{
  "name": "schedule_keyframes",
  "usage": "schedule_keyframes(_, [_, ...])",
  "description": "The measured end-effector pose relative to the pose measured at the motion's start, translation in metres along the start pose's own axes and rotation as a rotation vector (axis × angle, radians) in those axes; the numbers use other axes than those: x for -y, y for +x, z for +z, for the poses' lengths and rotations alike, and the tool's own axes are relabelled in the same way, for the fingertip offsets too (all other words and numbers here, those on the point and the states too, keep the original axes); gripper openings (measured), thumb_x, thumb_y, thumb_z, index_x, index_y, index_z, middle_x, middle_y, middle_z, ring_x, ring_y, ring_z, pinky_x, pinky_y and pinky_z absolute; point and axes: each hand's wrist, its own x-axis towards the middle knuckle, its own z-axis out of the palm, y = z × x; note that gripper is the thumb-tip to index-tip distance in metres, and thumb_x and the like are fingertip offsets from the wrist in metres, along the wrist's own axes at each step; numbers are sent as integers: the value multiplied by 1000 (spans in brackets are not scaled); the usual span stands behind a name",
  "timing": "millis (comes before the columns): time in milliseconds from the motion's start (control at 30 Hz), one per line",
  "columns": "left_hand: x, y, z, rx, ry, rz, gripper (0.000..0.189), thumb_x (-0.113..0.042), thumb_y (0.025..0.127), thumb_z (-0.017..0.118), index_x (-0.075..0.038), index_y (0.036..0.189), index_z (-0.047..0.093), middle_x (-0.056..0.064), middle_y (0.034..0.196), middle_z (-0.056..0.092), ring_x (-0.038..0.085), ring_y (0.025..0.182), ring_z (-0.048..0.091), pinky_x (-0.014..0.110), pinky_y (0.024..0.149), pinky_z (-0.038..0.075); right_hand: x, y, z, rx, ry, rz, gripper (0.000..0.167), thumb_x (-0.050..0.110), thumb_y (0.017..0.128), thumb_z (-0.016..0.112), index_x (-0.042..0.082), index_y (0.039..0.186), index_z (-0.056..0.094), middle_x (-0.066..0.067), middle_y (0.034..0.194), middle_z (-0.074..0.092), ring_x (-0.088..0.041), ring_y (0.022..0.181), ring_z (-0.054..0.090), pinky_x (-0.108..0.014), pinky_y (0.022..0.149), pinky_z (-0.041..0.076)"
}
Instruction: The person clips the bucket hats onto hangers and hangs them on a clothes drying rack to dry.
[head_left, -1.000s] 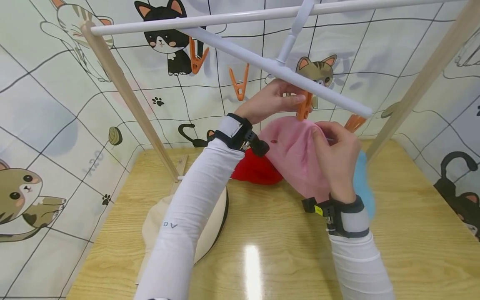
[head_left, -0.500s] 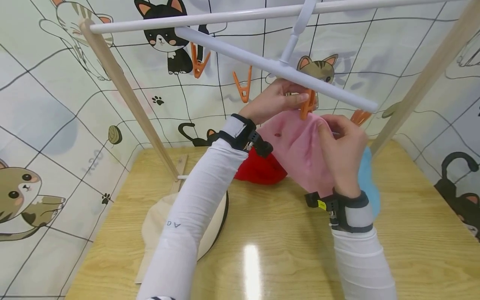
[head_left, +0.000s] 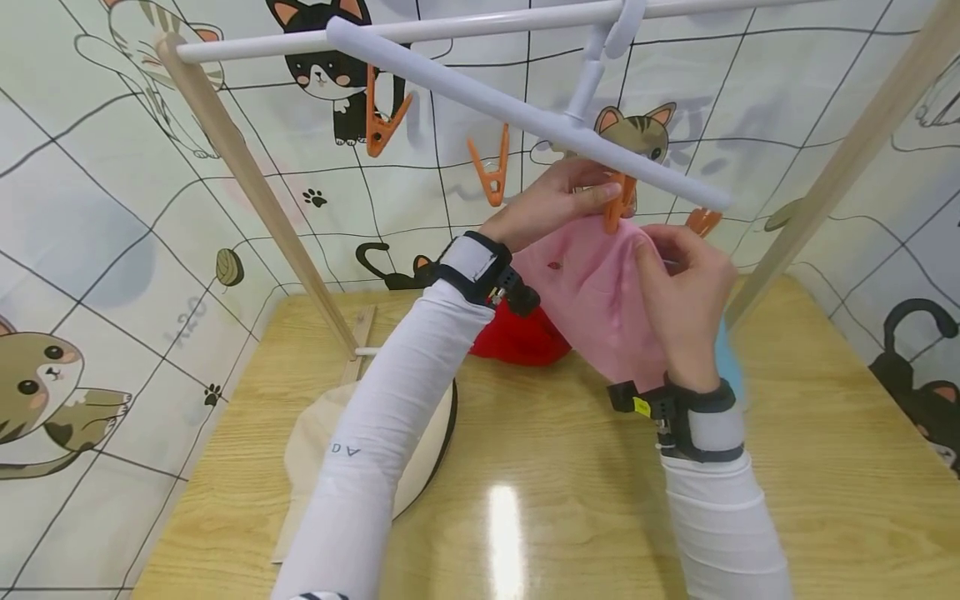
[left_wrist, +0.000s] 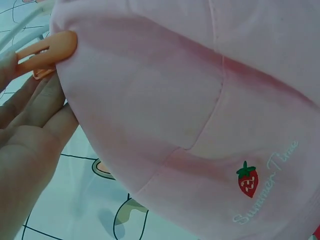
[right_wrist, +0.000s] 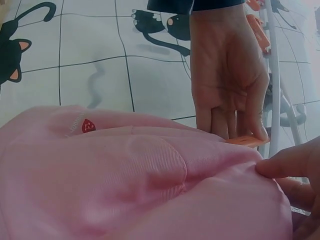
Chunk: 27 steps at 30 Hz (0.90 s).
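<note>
A pink hat [head_left: 581, 287] with a strawberry and lettering stitched on it hangs below a white hanger [head_left: 517, 108]. My left hand [head_left: 555, 204] pinches the handles of an orange clip [head_left: 618, 204], whose tip lies over the hat's upper edge, as the left wrist view shows. To the right of that clip, my right hand [head_left: 686, 296] pinches a fold of the pink cloth between thumb and fingers. Close by in the right wrist view, the left hand [right_wrist: 230, 75] appears above the clip [right_wrist: 247, 142]. The hat's far side is hidden.
More orange clips hang from the hanger, one at the left [head_left: 381, 125], one nearer the middle [head_left: 492, 175]. A white rod [head_left: 262, 48] between wooden posts bears the hanger. Behind lie a red item [head_left: 517, 337] and a blue one [head_left: 729, 367]; a beige hat [head_left: 318, 433] lies left.
The hanger has swung, its left end now in front of the rod. Both hands have shifted slightly up and right with the pink hat, keeping their grips.
</note>
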Motion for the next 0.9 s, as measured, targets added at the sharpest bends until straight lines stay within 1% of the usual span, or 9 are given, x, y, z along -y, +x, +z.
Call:
schedule_keyframes(67, [0, 0, 1, -14, 17, -13, 28, -3, 97, 54, 3, 125, 54, 17, 93, 63, 24, 99, 61, 27, 91, 47, 0, 0, 0, 7, 12, -1, 22, 17, 91, 64, -2, 98, 74, -12, 89, 72, 5, 72, 61, -15, 69, 48])
schedule_keyframes(167, [-1, 0, 3, -30, 37, -29, 33, -4, 98, 53, 2, 130, 51, 16, 99, 64, 22, 100, 62, 26, 91, 47, 0, 0, 0, 15, 18, -1, 22, 16, 91, 64, -2, 99, 74, -12, 90, 72, 4, 73, 61, -15, 69, 48])
schedule_keyframes(233, [-2, 0, 3, -45, 47, -55, 32, -5, 98, 53, 1, 130, 52, 15, 103, 63, 21, 100, 63, 24, 91, 47, -1, -1, 0, 21, 22, 5, 22, 17, 91, 64, -1, 99, 74, -11, 90, 72, 3, 73, 61, -15, 69, 48])
schedule_keyframes(367, [-3, 1, 4, -61, 68, -83, 32, -5, 98, 53, 0, 130, 53, 14, 108, 64, 21, 99, 63, 24, 90, 46, -3, -2, 0, 27, 26, 6, 23, 18, 91, 64, -1, 100, 74, -13, 91, 71, -1, 71, 60, -16, 69, 46])
schedule_keyframes(500, [-1, 2, 4, -65, 59, -80, 34, -4, 98, 54, 0, 131, 52, 13, 111, 62, 22, 100, 62, 24, 91, 45, -5, -3, 0, 29, 20, 1, 22, 17, 91, 64, -1, 101, 73, -13, 91, 71, -2, 72, 59, -17, 70, 46])
schedule_keyframes(600, [0, 2, 3, -69, 50, -81, 36, -5, 97, 54, -1, 133, 51, 12, 117, 61, 21, 104, 60, 24, 92, 44, -6, -3, -1, 33, 6, 1, 21, 16, 91, 65, 0, 102, 73, -11, 92, 71, 0, 75, 59, -17, 73, 46])
schedule_keyframes(733, [2, 3, 2, -67, 48, -69, 40, -6, 97, 54, 0, 136, 48, 14, 125, 57, 21, 109, 58, 24, 93, 43, -5, -4, -4, 39, 17, 11, 21, 15, 91, 65, 1, 105, 72, -11, 95, 70, -2, 81, 60, -19, 78, 47])
schedule_keyframes(800, [2, 3, 2, -66, 40, -69, 40, -6, 98, 53, 0, 137, 47, 14, 125, 57, 22, 107, 59, 23, 93, 44, -4, -4, -5, 38, 26, 13, 22, 15, 91, 65, 0, 106, 71, -11, 97, 70, -4, 83, 60, -21, 81, 48])
schedule_keyframes(900, [2, 4, 2, -70, 18, -82, 40, -5, 98, 53, 0, 137, 46, 16, 118, 60, 23, 103, 60, 23, 93, 44, -1, -5, -8, 30, 36, 14, 22, 14, 90, 65, -1, 106, 71, -12, 97, 70, -5, 85, 61, -22, 83, 48])
